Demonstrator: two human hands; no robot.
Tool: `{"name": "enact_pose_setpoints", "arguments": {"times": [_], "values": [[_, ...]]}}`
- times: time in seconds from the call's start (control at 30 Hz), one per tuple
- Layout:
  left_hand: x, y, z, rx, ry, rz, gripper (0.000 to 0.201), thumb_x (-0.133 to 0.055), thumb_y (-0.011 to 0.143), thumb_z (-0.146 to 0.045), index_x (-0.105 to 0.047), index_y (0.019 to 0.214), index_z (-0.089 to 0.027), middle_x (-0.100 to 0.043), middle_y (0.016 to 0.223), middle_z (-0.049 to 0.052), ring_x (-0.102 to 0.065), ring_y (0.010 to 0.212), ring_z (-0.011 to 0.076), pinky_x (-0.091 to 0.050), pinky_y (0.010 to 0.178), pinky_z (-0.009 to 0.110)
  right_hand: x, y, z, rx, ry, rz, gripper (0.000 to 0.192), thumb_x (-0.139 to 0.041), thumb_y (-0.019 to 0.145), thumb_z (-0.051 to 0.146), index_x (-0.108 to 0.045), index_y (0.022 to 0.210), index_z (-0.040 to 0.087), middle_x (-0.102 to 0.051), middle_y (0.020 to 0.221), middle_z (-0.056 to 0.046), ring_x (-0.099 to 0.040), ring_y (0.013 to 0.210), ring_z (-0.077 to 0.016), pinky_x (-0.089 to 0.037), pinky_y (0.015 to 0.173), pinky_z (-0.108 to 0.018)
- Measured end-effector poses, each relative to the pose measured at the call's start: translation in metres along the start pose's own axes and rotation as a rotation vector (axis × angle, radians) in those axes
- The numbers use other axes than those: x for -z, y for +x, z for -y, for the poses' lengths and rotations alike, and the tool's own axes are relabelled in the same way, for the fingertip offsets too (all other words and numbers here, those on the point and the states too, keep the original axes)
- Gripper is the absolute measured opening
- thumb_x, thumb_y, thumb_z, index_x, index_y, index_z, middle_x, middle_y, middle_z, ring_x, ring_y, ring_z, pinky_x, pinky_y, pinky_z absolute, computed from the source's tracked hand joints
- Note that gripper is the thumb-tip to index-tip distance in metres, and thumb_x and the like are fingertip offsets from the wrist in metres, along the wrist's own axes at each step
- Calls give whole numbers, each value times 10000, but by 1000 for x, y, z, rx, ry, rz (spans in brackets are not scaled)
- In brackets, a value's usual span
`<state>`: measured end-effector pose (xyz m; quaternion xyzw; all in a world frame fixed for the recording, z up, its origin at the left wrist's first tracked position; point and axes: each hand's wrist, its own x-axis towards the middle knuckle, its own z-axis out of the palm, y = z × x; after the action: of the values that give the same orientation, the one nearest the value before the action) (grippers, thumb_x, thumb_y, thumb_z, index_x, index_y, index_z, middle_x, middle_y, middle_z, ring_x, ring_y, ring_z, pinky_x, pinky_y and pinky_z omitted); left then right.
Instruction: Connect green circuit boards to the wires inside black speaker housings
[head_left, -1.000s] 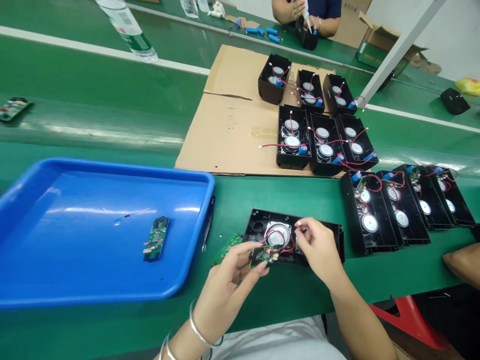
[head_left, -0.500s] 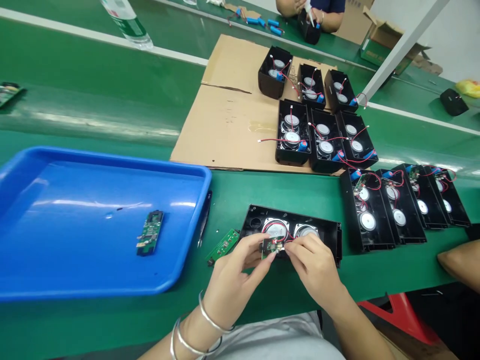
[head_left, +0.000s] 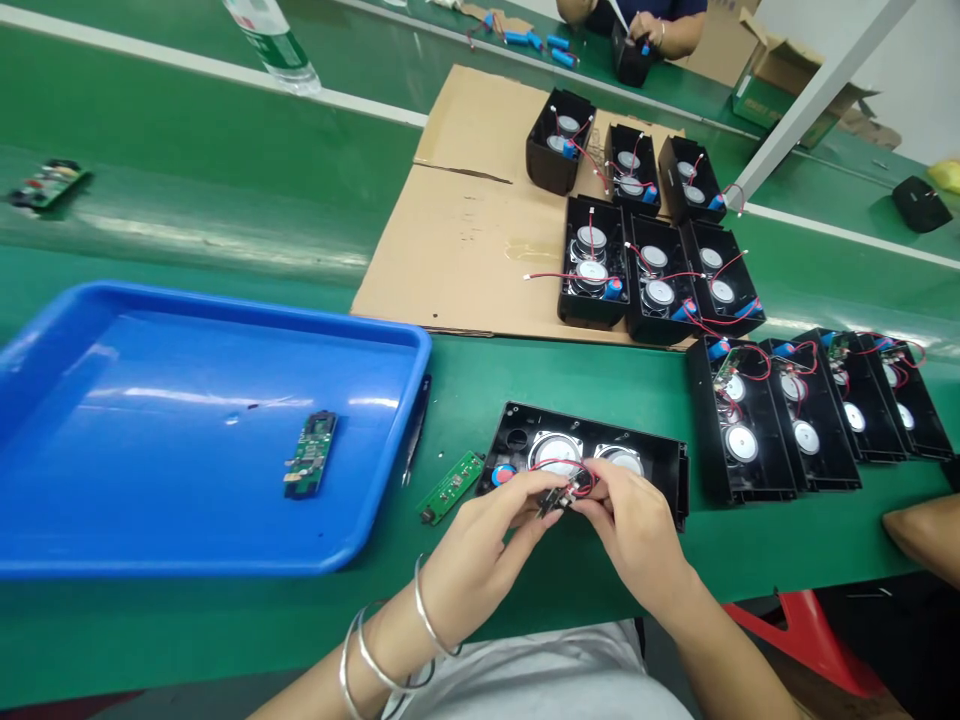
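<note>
Two bare hands pinching a small circuit board.

Left hand [head_left: 480, 545] and right hand [head_left: 626, 530] clamped on small green circuit board [head_left: 559, 497] with red wires, just above open black plastic speaker housing [head_left: 667, 470] on green table [head_left: 225, 200].

Single head-worn view, looking forward and steeply down across a green bench [head_left: 225, 200]. Both hands sit close to the lens at lower centre of the frame. A blue tray [head_left: 112, 520] fills the lower left; a co-worker's hands [head_left: 649, 25] appear distant at the top edge.
</note>
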<state>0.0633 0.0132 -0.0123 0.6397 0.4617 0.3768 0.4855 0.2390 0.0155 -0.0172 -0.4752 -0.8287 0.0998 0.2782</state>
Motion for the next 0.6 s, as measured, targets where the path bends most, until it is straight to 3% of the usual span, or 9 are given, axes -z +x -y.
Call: {"name": "enact_pose_setpoints", "arguments": {"times": [0.13, 0.37, 0.53, 0.6], "values": [[0, -2, 1, -26, -23, -2, 238, -475, 864, -161, -592, 1065, -213, -709, 1021, 54, -693, 864, 168, -583, 744, 269, -3, -1, 1, 38, 30, 22, 275, -372, 985, 276, -584, 944, 106, -568, 643, -26, -485, 570, -154, -383, 521, -276], [-6, -4, 5, 8, -113, -52, 237, -482, 859, -124, -581, 1055, -214, -696, 1023, 42, -700, 649, 108, -592, 645, 209, -13, -4, 5, 19, 4, -60, 224, -387, 974, 201, -580, 945, 92, -554, 643, -35, -467, 581, -161, -389, 523, -285], [-5, -4, 5, 54, -167, -71, 219, -497, 851, -159, -586, 1043, -216, -695, 1013, 38, -708, 800, 159, -609, 696, 258, -9, 1, 3, 26, 42, -58, 202, -395, 970, 191, -567, 1043, 112, -552, 647, -20, -480, 576, -154, -418, 517, -277], [-3, -4, 2, 80, -163, -95, 200, -528, 838, -190, -587, 1027, -218, -706, 955, 26, -706, 817, 168, -604, 725, 266, 0, 1, 0, 9, 86, -43, 205, -416, 967, 226, -549, 1103, 148, -587, 742, -36, -538, 652, -154, -475, 579, -277]]}}
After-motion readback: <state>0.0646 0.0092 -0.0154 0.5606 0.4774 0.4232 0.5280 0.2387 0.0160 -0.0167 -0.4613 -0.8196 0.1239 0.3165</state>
